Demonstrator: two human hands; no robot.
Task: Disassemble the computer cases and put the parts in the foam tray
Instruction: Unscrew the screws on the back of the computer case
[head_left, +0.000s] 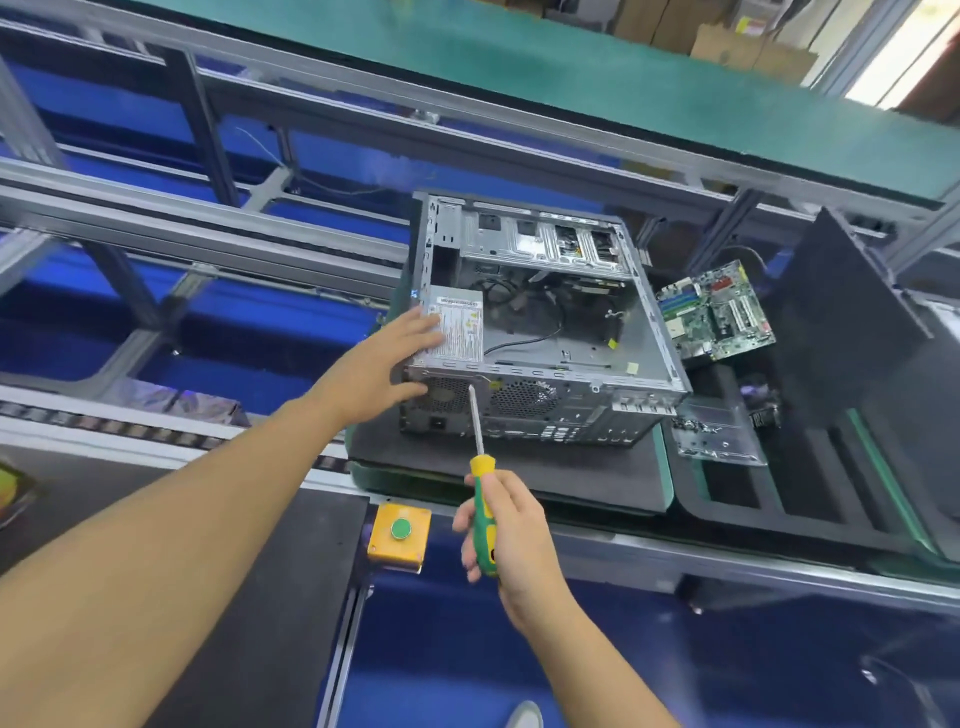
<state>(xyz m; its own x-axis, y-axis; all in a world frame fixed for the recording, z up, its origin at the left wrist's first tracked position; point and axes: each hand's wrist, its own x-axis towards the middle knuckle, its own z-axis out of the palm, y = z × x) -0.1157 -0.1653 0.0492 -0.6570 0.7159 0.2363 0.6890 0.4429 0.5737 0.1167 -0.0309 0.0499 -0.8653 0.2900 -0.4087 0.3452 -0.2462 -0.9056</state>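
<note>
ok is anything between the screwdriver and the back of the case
Nothing visible. The screwdriver in the right hand has its tip at the computer case rear panel, between the fan grilles. The left hand rests on the left corner, clear of the shaft.

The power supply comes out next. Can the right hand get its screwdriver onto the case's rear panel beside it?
Probably yes: the right hand holds the screwdriver with its tip at the rear panel, which faces the person uncovered. The left hand rests on the power supply, clear of the shaft.
</note>
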